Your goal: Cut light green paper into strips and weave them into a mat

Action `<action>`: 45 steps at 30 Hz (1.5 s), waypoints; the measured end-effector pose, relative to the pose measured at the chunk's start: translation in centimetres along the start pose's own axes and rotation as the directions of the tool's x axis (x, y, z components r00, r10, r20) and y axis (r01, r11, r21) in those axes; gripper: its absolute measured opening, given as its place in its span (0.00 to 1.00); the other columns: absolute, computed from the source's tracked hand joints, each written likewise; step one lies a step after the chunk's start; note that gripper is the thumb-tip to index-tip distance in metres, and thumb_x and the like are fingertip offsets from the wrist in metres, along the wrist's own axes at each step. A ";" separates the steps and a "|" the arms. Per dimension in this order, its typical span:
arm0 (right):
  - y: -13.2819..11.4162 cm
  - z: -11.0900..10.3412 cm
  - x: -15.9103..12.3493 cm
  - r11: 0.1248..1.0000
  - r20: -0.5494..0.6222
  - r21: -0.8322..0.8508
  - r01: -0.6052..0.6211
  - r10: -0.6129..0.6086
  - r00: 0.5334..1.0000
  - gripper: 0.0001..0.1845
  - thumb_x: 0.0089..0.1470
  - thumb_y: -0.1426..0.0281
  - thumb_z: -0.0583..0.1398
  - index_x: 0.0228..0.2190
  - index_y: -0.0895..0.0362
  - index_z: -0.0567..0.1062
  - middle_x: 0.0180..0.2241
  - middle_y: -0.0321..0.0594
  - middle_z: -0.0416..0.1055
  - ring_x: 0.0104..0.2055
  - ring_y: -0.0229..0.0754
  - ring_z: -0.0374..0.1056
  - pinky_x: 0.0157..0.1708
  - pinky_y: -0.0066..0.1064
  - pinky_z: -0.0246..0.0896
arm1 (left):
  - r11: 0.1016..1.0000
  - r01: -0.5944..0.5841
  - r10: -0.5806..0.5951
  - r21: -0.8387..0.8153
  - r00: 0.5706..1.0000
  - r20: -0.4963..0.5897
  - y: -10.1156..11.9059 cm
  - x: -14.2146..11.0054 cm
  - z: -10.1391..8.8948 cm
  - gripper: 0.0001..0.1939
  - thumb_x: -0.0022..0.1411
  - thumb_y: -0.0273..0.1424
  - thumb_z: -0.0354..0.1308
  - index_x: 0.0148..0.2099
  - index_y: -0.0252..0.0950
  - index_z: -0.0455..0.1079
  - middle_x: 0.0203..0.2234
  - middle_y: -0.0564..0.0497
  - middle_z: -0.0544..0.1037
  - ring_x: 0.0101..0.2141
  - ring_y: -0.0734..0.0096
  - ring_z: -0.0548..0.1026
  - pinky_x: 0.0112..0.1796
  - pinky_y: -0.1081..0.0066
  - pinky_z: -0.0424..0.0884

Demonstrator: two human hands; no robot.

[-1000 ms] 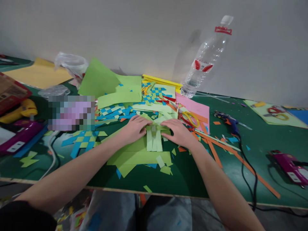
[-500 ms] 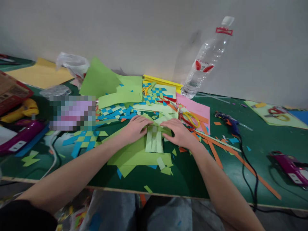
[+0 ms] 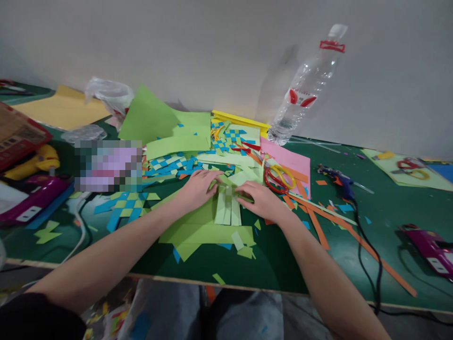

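My left hand (image 3: 197, 189) and my right hand (image 3: 261, 200) lie side by side on a small weave of pale green paper strips (image 3: 228, 210) in the middle of the green table (image 3: 283, 264). The fingertips of both hands pinch at the top of the strips, where a darker green cross strip runs. The strips hang down toward me over a larger green sheet (image 3: 207, 232). What exactly each fingertip grips is too small to make out.
Woven blue-and-green mats (image 3: 123, 205) and loose paper lie to the left and behind. Yellow-and-red scissors (image 3: 279, 177) rest on a pink sheet to the right. A plastic bottle (image 3: 306, 87) leans on the wall. A glue gun (image 3: 336, 182) with its black cord and orange strips (image 3: 354, 238) lie to the right.
My right hand has slid a little left and curled its fingers in toward the strips. My left hand has stayed in place. The strips have shifted slightly.
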State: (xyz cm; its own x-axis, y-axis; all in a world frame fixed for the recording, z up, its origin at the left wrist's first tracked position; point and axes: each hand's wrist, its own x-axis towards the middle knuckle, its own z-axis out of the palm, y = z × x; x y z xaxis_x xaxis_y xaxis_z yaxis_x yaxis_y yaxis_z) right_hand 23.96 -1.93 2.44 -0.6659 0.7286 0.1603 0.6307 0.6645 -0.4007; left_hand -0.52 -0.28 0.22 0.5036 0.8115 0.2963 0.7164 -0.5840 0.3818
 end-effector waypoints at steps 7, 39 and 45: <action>-0.2 -0.1 0.1 0.999 0.024 0.033 -0.040 0.040 0.999 0.13 0.60 0.68 0.58 0.45 0.61 0.74 0.41 0.49 0.72 0.42 0.48 0.68 0.43 0.41 0.66 | 1.000 0.025 -0.024 -0.017 0.999 0.027 -0.1 0.1 0.0 0.21 0.65 0.24 0.50 0.59 0.35 0.63 0.41 0.49 0.81 0.47 0.58 0.75 0.54 0.52 0.62; 0.3 0.3 0.0 0.995 -0.013 0.096 -0.036 0.037 0.999 0.11 0.58 0.70 0.59 0.43 0.58 0.74 0.40 0.46 0.72 0.39 0.44 0.68 0.41 0.37 0.65 | 0.997 -0.070 0.068 0.037 0.996 0.054 1.0 -0.2 -0.3 0.21 0.64 0.25 0.53 0.59 0.38 0.65 0.51 0.44 0.76 0.53 0.56 0.71 0.55 0.51 0.63; 0.2 0.3 0.1 0.997 -0.008 0.073 -0.026 0.027 1.000 0.10 0.58 0.71 0.58 0.42 0.59 0.74 0.39 0.46 0.71 0.39 0.44 0.67 0.41 0.37 0.65 | 0.992 -0.126 0.124 0.029 0.990 0.069 1.3 -0.2 -0.4 0.25 0.60 0.21 0.53 0.60 0.37 0.65 0.55 0.44 0.72 0.57 0.56 0.67 0.57 0.52 0.63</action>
State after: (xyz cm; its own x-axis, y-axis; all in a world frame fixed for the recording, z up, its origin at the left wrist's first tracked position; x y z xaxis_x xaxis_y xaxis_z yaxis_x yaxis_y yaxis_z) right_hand 23.88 -1.79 2.08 -0.6457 0.7474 0.1566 0.6170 0.6315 -0.4696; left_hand 0.11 -1.22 1.02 0.6206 0.7325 0.2797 0.6610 -0.6807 0.3158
